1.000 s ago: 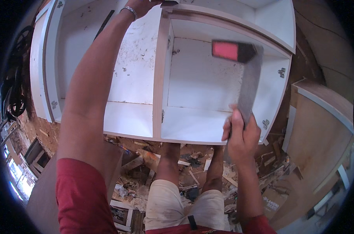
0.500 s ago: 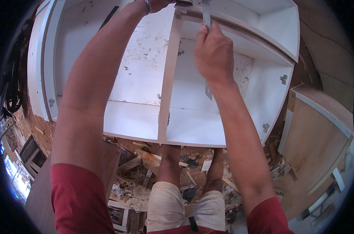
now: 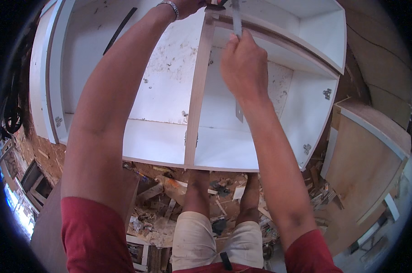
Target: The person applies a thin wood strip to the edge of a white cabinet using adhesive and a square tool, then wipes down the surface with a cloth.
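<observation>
The flat metal blade (image 3: pixel 237 20) is over the white cabinet (image 3: pixel 156 141), by the far end of its divider (image 3: pixel 199 95), clamped in our right hand (image 3: pixel 246 66). Our left hand (image 3: pixel 190 7) is apart, beside a dark flat piece (image 3: pixel 215 8); we cannot tell its grip. A slipping blade could cut our palm or strike our left fingers.

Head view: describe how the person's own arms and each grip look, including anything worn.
Both arms wear short, plain dark red sleeves, the left sleeve and the right sleeve; the forearms are uncovered. A silver-coloured linked bracelet circles the left wrist. The right grip has no glove; the left grip is partly cut off by the picture's upper edge.
</observation>
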{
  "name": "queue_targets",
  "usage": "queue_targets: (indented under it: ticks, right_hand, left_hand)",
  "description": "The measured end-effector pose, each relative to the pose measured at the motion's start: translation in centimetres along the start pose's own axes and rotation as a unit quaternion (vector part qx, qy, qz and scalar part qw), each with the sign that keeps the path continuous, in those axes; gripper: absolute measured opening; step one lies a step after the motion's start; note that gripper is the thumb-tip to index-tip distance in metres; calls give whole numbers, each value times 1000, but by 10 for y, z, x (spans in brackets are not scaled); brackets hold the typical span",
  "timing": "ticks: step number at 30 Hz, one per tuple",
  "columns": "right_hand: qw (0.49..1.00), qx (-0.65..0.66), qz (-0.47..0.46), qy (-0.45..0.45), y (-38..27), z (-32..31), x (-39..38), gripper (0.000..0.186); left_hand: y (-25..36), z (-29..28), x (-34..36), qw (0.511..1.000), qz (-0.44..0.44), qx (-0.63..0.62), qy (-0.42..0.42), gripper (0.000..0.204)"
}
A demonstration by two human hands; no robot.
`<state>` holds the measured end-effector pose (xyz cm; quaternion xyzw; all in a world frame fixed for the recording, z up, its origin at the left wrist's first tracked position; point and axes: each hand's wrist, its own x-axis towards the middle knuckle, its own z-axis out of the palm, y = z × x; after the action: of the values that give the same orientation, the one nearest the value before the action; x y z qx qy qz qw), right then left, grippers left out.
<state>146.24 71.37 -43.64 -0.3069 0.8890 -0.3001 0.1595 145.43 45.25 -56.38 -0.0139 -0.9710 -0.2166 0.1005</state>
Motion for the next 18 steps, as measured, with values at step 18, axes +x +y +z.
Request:
queue_targets:
  ticks: [18]
  right_hand:
    - [939,258,148,174,82,-55,-23,24]
  left_hand:
    - [85,-19,15,977,-181,111,12,21]
